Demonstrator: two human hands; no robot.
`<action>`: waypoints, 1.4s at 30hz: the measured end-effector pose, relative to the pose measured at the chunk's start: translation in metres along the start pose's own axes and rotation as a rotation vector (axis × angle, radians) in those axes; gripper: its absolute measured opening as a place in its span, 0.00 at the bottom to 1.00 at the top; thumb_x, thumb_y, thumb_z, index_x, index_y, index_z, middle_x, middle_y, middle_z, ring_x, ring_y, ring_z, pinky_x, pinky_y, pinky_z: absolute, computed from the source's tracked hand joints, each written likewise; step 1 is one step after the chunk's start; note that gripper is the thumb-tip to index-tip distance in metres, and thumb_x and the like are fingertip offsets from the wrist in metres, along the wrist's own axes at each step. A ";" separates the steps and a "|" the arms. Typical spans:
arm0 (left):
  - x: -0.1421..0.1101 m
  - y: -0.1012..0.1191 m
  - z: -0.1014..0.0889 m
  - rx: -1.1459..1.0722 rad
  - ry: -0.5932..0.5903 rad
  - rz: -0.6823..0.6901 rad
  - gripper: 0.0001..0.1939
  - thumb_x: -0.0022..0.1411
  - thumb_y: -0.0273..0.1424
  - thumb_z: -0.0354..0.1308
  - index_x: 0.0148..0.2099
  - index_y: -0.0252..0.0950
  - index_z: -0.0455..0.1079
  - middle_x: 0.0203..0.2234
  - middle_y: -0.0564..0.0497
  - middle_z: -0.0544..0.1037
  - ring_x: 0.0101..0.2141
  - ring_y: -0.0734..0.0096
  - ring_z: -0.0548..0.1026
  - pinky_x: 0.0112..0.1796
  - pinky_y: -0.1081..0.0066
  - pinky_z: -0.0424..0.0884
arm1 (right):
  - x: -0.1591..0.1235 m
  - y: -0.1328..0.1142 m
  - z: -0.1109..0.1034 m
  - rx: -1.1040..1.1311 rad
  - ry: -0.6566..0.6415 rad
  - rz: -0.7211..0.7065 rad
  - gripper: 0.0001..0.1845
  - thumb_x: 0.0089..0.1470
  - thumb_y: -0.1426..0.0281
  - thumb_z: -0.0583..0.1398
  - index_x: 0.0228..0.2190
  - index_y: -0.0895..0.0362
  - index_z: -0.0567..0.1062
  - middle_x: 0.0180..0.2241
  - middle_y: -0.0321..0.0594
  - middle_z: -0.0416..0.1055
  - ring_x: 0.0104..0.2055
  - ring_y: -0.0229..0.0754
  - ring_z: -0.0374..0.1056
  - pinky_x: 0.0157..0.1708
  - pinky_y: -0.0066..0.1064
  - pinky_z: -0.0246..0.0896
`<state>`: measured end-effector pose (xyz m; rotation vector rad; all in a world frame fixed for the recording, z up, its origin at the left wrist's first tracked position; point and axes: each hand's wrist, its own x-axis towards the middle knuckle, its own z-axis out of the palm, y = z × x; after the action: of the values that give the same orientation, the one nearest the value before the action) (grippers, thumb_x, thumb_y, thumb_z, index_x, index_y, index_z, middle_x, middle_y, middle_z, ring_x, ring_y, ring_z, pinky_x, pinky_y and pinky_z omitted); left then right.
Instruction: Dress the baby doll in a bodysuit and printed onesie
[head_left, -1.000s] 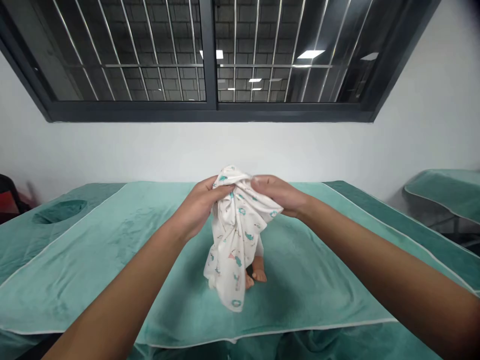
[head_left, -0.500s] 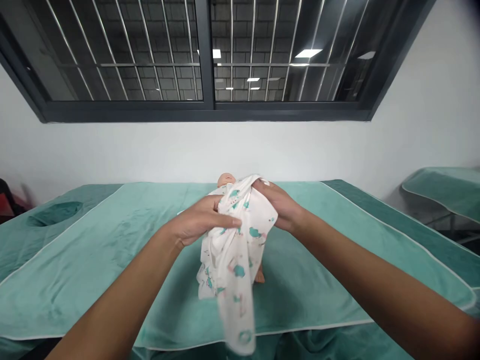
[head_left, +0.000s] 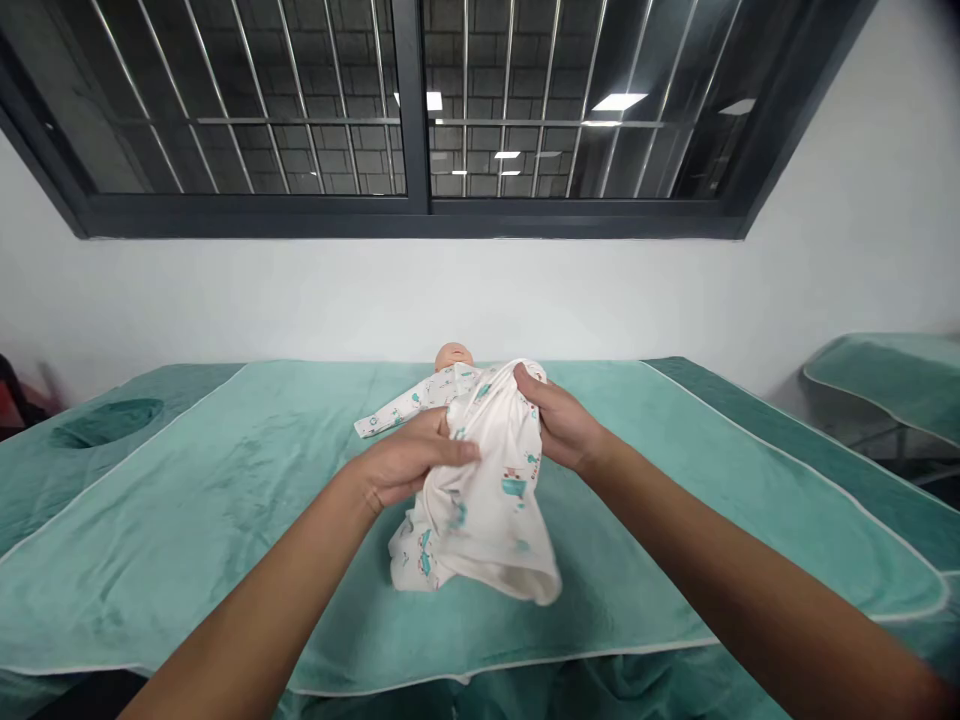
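A baby doll (head_left: 454, 356) lies on the green cover with its head toward the wall. Its outstretched sleeve (head_left: 405, 408) is white with small prints. In front of the doll, I hold up a white baby garment (head_left: 499, 510) with teal and pink prints. My left hand (head_left: 412, 455) grips its left side, thumb on top and fingers hidden behind the cloth. Higher up, my right hand (head_left: 564, 420) pinches the gathered cloth at the upper right. The garment's lower end hangs loose, slightly blurred, and covers most of the doll's body. Whether it is separate from the doll's clothing, I cannot tell.
The bed's green cover (head_left: 225, 500) has white piping along its edges. A face hole (head_left: 107, 422) shows at the left. Behind stands a white wall (head_left: 360, 300) below a dark-framed barred window (head_left: 420, 218). Another green-covered bed (head_left: 892, 375) is at the right.
The long strip that hung toward the front edge no longer hangs there; a wide, open-looking hem hangs instead. The doll's sleeve at left has come into view. Its foot is now hidden.
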<state>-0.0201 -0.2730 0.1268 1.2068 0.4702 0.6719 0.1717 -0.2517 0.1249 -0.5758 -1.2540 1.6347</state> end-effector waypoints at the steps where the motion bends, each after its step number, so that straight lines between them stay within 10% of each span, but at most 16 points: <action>1: -0.002 0.000 0.000 0.032 -0.028 -0.035 0.24 0.45 0.31 0.71 0.46 0.31 0.74 0.31 0.43 0.81 0.34 0.58 0.79 0.36 0.66 0.73 | -0.001 0.003 0.000 0.013 0.006 0.011 0.23 0.54 0.52 0.60 0.41 0.58 0.75 0.39 0.44 0.77 0.42 0.45 0.73 0.43 0.35 0.68; 7: 0.012 -0.009 0.000 -0.167 0.378 0.288 0.18 0.49 0.32 0.68 0.44 0.35 0.73 0.34 0.48 0.81 0.36 0.63 0.78 0.40 0.67 0.73 | -0.014 0.022 0.003 -0.033 -0.077 0.180 0.24 0.51 0.55 0.63 0.44 0.57 0.74 0.39 0.44 0.77 0.39 0.44 0.74 0.39 0.32 0.69; 11: 0.022 -0.015 0.005 -0.210 0.464 0.253 0.17 0.49 0.36 0.67 0.41 0.35 0.71 0.29 0.50 0.80 0.30 0.62 0.78 0.33 0.67 0.73 | -0.011 0.022 0.001 -0.030 -0.200 0.193 0.25 0.48 0.60 0.67 0.46 0.57 0.74 0.39 0.45 0.77 0.40 0.45 0.74 0.41 0.35 0.69; 19: 0.002 -0.022 -0.005 -0.083 0.079 -0.033 0.24 0.45 0.34 0.72 0.44 0.29 0.74 0.31 0.43 0.81 0.30 0.63 0.78 0.30 0.71 0.72 | -0.012 0.018 0.000 0.130 0.006 0.027 0.26 0.54 0.52 0.60 0.46 0.58 0.73 0.40 0.45 0.77 0.42 0.46 0.73 0.44 0.36 0.67; 26: 0.005 -0.044 0.007 -0.257 0.376 0.107 0.25 0.55 0.41 0.64 0.51 0.31 0.71 0.37 0.42 0.81 0.38 0.56 0.79 0.42 0.62 0.73 | -0.047 0.061 -0.003 -0.091 -0.087 0.225 0.22 0.48 0.60 0.67 0.43 0.59 0.77 0.33 0.41 0.77 0.34 0.42 0.71 0.35 0.32 0.66; 32: -0.010 -0.066 0.025 0.022 0.257 -0.218 0.22 0.57 0.43 0.61 0.48 0.33 0.73 0.40 0.43 0.81 0.39 0.57 0.78 0.43 0.61 0.71 | -0.109 0.083 -0.006 -0.089 0.027 0.314 0.22 0.52 0.60 0.64 0.47 0.57 0.76 0.39 0.44 0.77 0.40 0.47 0.72 0.45 0.39 0.64; 42: 0.008 -0.088 0.026 0.663 0.023 -0.166 0.14 0.61 0.37 0.53 0.44 0.40 0.76 0.42 0.51 0.80 0.44 0.57 0.75 0.43 0.66 0.67 | -0.144 0.136 -0.031 -0.398 0.474 0.127 0.24 0.51 0.55 0.61 0.46 0.55 0.78 0.47 0.46 0.75 0.50 0.55 0.68 0.55 0.47 0.56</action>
<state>0.0224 -0.3036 0.0504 1.7571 0.8428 0.3906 0.2041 -0.3667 -0.0363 -1.2316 -1.1982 1.2436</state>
